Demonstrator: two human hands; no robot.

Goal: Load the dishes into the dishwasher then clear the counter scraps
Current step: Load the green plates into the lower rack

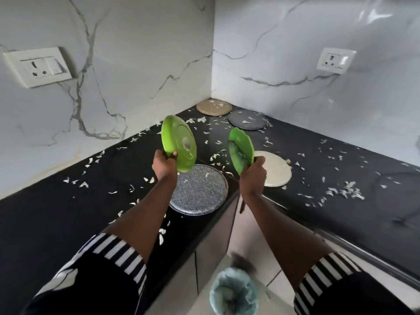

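My left hand (164, 164) grips the lower rim of a round green plate (179, 142), held on edge with its underside toward me. My right hand (253, 172) grips a second green plate (241, 151), also tilted upright. Both are held above the black corner counter (45, 214). On the counter lie a speckled grey plate (200, 192) under my left hand, a cream plate (276, 169) behind my right hand, a dark grey plate (247, 119) and a beige plate (213, 107) in the far corner. Pale vegetable scraps (345, 192) are strewn over the counter.
A small bin with a pale liner (234, 292) stands on the floor below the counter's inner corner. Grey cabinet fronts (216, 242) run beneath the counter. Marble walls carry a socket on the left (37, 67) and one on the right (336, 61).
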